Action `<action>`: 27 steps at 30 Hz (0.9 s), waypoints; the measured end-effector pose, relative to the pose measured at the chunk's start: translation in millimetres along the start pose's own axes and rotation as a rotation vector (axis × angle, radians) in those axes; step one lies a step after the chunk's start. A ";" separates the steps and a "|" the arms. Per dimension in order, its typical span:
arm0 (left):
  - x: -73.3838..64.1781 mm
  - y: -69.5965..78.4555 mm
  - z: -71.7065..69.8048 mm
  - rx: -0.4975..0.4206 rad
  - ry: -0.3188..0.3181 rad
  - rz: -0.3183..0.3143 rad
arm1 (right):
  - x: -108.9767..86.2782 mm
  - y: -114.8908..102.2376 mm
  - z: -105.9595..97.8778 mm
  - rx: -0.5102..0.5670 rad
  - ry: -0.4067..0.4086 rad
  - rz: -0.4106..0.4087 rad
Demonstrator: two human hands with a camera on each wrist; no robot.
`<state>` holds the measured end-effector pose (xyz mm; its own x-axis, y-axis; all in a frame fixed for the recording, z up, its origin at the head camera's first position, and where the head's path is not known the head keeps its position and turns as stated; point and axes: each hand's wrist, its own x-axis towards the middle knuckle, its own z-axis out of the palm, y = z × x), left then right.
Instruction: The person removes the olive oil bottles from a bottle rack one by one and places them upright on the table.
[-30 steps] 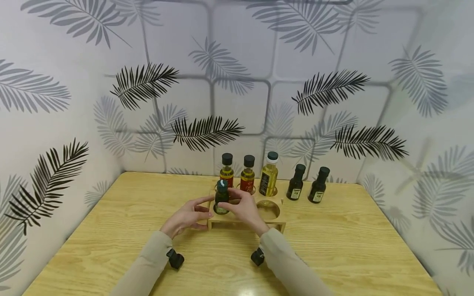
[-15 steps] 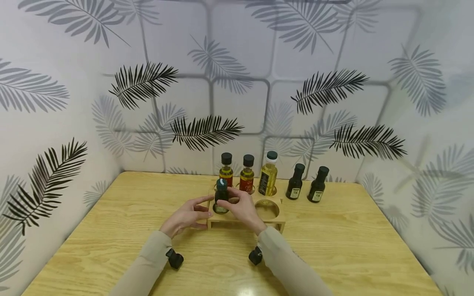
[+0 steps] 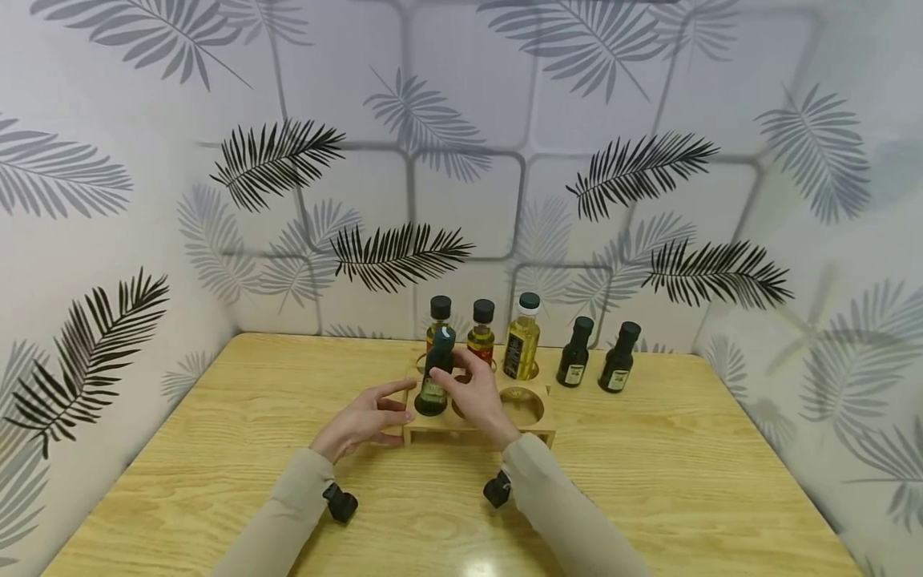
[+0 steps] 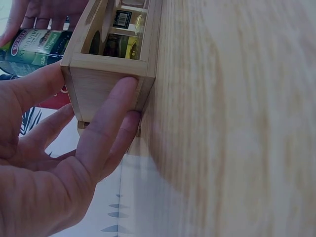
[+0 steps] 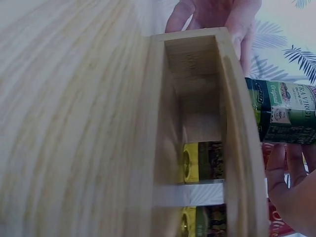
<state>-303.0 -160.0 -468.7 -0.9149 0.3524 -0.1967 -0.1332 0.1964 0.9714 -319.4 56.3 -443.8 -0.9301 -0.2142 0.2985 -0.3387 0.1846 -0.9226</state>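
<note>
Pinched between the thumb and fingers of the right hand (image 3: pixel 477 397), a dark green, square-sided glass bottle (image 3: pixel 437 375) leans its neck toward 1 o'clock, base at the 8 o'clock corner of a pale wooden rack (image 4: pixel 91 79); how deep the base sits is unclear. Left hand (image 3: pixel 360 422) spreads its fingers against the rack's 9 o'clock end. Good handling probably means bracing firmly, correcting the lean and clearing the red-labelled glass bottle (image 3: pixel 481 336) at 12 o'clock.
</note>
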 end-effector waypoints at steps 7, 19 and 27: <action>0.8 0.7 0.0 -0.006 -0.017 0.001 | 2.1 -8.9 -7.6 0.004 0.062 0.005; -1.7 2.7 2.5 -0.003 -0.017 0.014 | -5.1 -11.0 -29.6 -0.016 0.078 -0.010; -2.0 4.3 2.1 -0.007 -0.012 0.004 | -10.6 -8.8 -47.1 0.009 0.074 0.041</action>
<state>-300.9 -157.9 -464.4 -0.9108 0.3642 -0.1943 -0.1322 0.1885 0.9731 -313.3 102.1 -427.3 -0.9512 -0.1351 0.2775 -0.2992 0.1826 -0.9366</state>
